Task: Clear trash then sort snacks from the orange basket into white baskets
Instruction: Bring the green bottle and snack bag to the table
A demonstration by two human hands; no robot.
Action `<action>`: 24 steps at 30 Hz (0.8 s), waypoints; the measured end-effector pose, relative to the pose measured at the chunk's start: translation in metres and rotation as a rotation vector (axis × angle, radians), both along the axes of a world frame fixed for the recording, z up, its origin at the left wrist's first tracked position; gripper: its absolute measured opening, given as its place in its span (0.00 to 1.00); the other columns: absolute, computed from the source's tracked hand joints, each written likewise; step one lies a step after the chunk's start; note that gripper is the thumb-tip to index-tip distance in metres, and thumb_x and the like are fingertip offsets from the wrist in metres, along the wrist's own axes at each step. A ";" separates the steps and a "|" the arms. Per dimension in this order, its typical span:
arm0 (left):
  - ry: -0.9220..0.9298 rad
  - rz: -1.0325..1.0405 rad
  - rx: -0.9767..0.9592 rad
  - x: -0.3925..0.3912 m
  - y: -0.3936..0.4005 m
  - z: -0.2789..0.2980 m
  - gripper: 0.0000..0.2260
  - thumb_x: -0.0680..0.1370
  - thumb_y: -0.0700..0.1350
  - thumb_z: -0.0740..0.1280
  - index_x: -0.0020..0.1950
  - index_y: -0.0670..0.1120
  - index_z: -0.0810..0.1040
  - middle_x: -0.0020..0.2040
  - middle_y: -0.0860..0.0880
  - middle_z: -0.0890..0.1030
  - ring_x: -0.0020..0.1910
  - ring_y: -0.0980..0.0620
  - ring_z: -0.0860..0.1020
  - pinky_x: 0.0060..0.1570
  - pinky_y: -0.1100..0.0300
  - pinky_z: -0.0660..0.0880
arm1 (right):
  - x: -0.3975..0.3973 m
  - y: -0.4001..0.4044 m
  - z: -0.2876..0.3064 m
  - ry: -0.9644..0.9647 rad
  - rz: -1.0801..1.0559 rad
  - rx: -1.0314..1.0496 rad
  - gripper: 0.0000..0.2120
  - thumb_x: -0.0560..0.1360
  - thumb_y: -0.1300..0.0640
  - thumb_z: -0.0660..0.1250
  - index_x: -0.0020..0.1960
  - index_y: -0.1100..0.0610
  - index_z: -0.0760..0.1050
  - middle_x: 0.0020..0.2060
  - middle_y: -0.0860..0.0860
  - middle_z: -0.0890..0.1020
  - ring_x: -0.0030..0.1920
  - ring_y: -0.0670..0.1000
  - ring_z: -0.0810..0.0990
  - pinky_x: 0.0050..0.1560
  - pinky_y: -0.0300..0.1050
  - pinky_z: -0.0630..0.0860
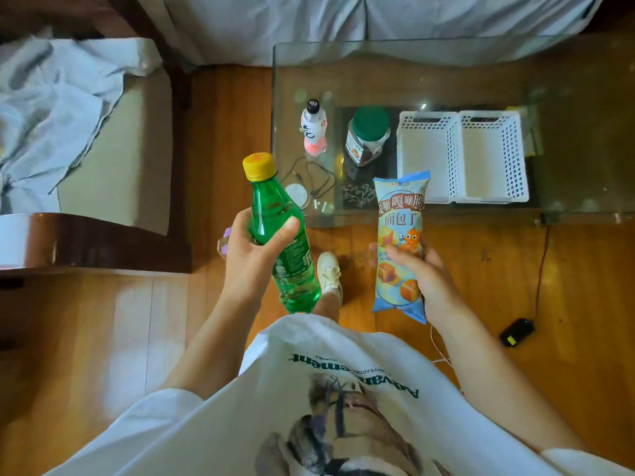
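My left hand (256, 254) grips a green soda bottle (281, 235) with a yellow cap, held upright and tilted over the wooden floor. My right hand (422, 273) holds a light blue snack packet (400, 214) with bread cubes printed on it, its top reaching the near edge of the glass table (567, 80). Two white perforated baskets (460, 156) stand side by side on the table, both empty inside. The orange basket is out of view.
On the glass table stand a white-and-pink drink bottle (313, 128), a green-lidded jar (367, 135), a round white disc (296, 195) and a thin cable (319, 180). An armchair with grey cloth (62, 108) sits left. A black adapter (517, 331) lies on the floor right.
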State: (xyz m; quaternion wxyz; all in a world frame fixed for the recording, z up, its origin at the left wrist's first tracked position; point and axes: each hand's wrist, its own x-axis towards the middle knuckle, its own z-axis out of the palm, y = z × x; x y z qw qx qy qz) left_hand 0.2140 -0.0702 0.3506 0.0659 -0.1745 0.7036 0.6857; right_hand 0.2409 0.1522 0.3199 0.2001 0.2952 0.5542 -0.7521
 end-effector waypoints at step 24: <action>-0.169 0.026 -0.397 -0.220 0.063 -0.214 0.32 0.58 0.42 0.81 0.53 0.50 0.65 0.44 0.59 0.73 0.42 0.63 0.74 0.38 0.75 0.71 | -0.230 0.037 -0.219 -0.191 0.513 0.521 0.16 0.68 0.51 0.74 0.53 0.51 0.73 0.48 0.48 0.78 0.49 0.49 0.78 0.51 0.47 0.76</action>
